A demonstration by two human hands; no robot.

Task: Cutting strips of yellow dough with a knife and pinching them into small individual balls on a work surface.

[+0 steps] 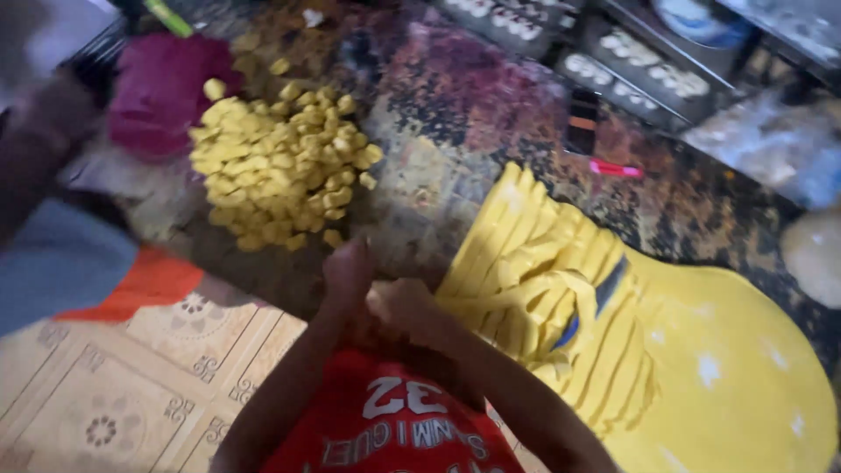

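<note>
My left hand (347,273) and my right hand (401,305) are pressed together low in the middle of the head view, above my red shirt. Blur hides whether anything lies between them. Just to their right, long yellow dough strips (534,271) lie side by side across a yellow plastic board (745,377). A heap of small yellow dough lumps (280,166) sits on the dark mottled surface (473,96) beyond my left hand.
A magenta cloth (162,92) lies left of the heap. Another person's arm (35,149) and grey-blue clothing (53,263) fill the left edge. Trays of white round pieces (639,66) line the top right. A pink stick (616,169) and a small dark object (583,123) lie near them.
</note>
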